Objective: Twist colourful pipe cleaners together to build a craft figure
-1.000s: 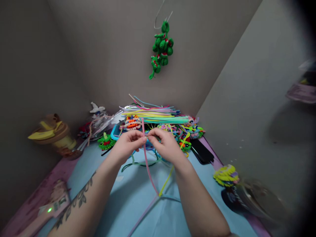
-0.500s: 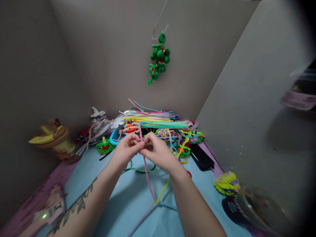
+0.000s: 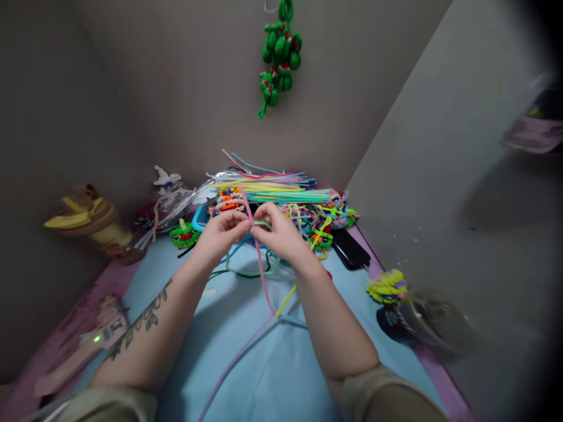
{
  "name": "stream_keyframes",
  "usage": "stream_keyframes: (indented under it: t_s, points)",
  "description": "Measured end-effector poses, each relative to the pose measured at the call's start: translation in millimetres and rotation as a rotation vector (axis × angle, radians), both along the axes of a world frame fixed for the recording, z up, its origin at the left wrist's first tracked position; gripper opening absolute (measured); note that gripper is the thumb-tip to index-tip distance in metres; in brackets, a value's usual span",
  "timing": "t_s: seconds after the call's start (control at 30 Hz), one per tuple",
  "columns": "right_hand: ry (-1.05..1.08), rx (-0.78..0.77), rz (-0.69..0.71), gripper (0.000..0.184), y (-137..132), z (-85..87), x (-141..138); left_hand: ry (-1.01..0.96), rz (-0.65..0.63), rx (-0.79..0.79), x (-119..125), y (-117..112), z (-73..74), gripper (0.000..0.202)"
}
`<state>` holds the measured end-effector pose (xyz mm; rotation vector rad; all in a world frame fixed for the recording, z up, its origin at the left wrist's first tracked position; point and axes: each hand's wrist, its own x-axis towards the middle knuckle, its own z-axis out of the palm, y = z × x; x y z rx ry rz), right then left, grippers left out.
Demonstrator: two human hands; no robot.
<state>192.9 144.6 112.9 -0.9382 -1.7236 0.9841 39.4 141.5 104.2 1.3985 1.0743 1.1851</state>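
A pink pipe cleaner point(image 3: 263, 269) runs up from the table into the pinched fingers of my left hand point(image 3: 226, 231). Facing it, my right hand point(image 3: 277, 233) pinches a mint green pipe cleaner point(image 3: 263, 224) where it meets the pink one; the fingertips almost touch. How the two strands cross is hidden by my fingers. Below, the pink strand joins a yellow pipe cleaner point(image 3: 285, 300), a lilac pipe cleaner point(image 3: 237, 356) and a light blue pipe cleaner point(image 3: 294, 321) at one point. Green loops point(image 3: 248, 273) lie under my hands.
Behind my hands lies a pile of coloured pipe cleaners point(image 3: 281, 195). A green figure point(image 3: 183, 235) sits left, a black phone point(image 3: 350, 249) right. A yellow woven piece point(image 3: 387, 286) rests near a clear jar point(image 3: 433, 319). Green figures point(image 3: 281, 50) hang on the wall.
The camera view has tilted down, so everything appears higher. The mint green strand now shows between my hands. Both hands stay close together at the pink pipe cleaner.
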Motion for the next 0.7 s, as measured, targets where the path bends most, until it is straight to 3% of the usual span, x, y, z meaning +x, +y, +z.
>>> stream_keyframes:
  t_s: [0.17, 0.33, 0.5, 0.6, 0.7]
  points:
    - [-0.006, 0.02, -0.034, 0.015, 6.9, -5.4, -0.6, 0.13, 0.003, 0.034, 0.2, -3.5, 5.9, 0.022]
    - [0.036, 0.046, -0.106, 0.008, 10.4, -6.5, 0.9, 0.169, -0.079, 0.035, 0.6, -5.1, 2.8, 0.018]
    - [0.181, -0.077, -0.091, 0.013, 7.9, -4.1, -0.4, 0.243, -0.142, 0.05, 4.4, -7.7, -0.4, 0.014]
    - [0.185, -0.072, -0.094, 0.015, 7.3, -2.6, -2.1, 0.205, -0.14, 0.019, 6.6, -9.5, 1.5, 0.016]
    - [0.131, -0.039, -0.12, 0.022, 7.5, -1.6, -0.5, 0.043, -0.068, -0.037, 1.3, -5.9, 2.8, 0.018]
